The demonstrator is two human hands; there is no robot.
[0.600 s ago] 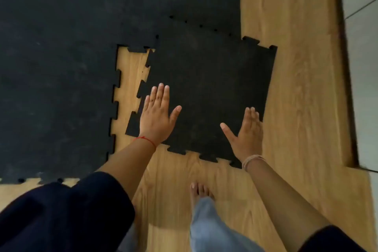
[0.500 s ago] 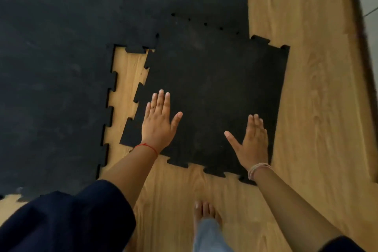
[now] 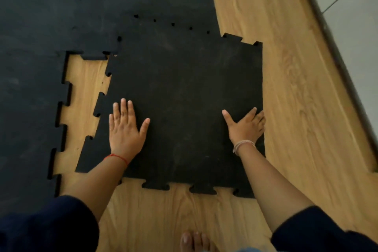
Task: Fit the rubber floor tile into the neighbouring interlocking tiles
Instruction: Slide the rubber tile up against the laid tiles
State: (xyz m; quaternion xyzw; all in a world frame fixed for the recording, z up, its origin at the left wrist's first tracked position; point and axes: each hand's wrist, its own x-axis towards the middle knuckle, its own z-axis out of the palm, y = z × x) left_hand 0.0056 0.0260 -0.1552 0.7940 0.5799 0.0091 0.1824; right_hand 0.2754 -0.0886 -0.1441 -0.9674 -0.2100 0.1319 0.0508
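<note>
One loose black tile [image 3: 184, 108] is lying on the wooden floor [image 3: 286, 88], turned a little out of line with the laid black mat [image 3: 61, 16] that is covering the floor to its left and beyond it. Along its far edge the tile is overlapping or meeting the mat, where a row of small dark notches is showing; I cannot tell whether any of those teeth are seated. On its left side a wedge of bare wood is lying open between the tile's teeth and the mat's toothed edge, narrow at the far end and widening toward the person. The tile's far right corner is sticking out past the mat's right edge onto bare wood.

Two hands are resting flat on the tile. The left hand [image 3: 124, 131] is lying near the left edge, fingers [image 3: 122, 108] straight and close together, thumb spread out. The right hand [image 3: 245, 127] is sitting at the right edge, fingers splayed, the outer ones reaching the tile's rim. Neither hand is gripping anything.

One red string [image 3: 116, 157] is circling the left wrist and one pale bracelet [image 3: 243, 145] the right. One bare foot [image 3: 194, 241] is showing on the wood at the bottom. A grey strip is running along the floor's right border.
</note>
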